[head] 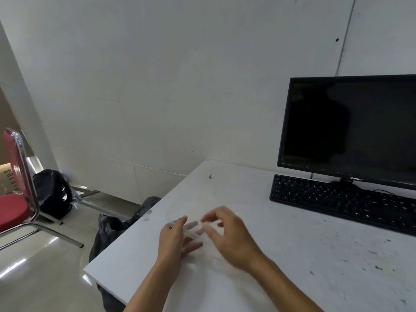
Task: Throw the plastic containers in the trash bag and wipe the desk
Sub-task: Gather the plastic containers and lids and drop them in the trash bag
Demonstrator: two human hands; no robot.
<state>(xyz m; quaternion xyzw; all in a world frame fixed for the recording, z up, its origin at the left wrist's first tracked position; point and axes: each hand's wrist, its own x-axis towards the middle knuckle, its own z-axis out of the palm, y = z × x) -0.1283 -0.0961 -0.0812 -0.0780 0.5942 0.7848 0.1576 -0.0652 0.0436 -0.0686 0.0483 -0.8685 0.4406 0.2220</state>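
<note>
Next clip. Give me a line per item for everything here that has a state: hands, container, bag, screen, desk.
left hand: on the clear plastic container, fingers spread
right hand: fingers curled at the container, blurred, grip unclear
clear plastic container: on the desk, between both hands
black trash bag: open, on the floor beside the desk's left edge
monitor: screen dark
desk: smudged, not wiped
</note>
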